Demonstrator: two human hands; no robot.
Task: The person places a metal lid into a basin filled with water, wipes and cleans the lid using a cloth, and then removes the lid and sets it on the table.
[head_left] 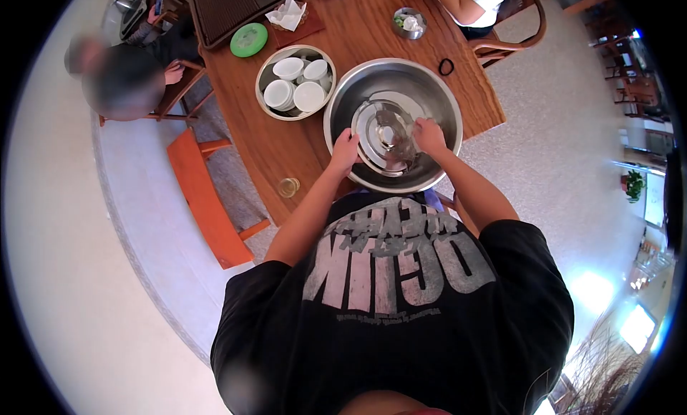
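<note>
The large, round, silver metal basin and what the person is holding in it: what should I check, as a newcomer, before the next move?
1. Left hand gripping the rim of the shiny, round, silver metal piece: ok.
2. Right hand gripping that piece firmly: cannot tell; it is at the far side, fingers partly hidden.
3. Large, round, silver metal basin fully over the brown wooden table: looks not ok; its near rim appears to pass the table edge.
4. White round dishes clear of both hands: ok.
5. Small clear glass cup clear of the left forearm: ok, though near the table edge.
</note>
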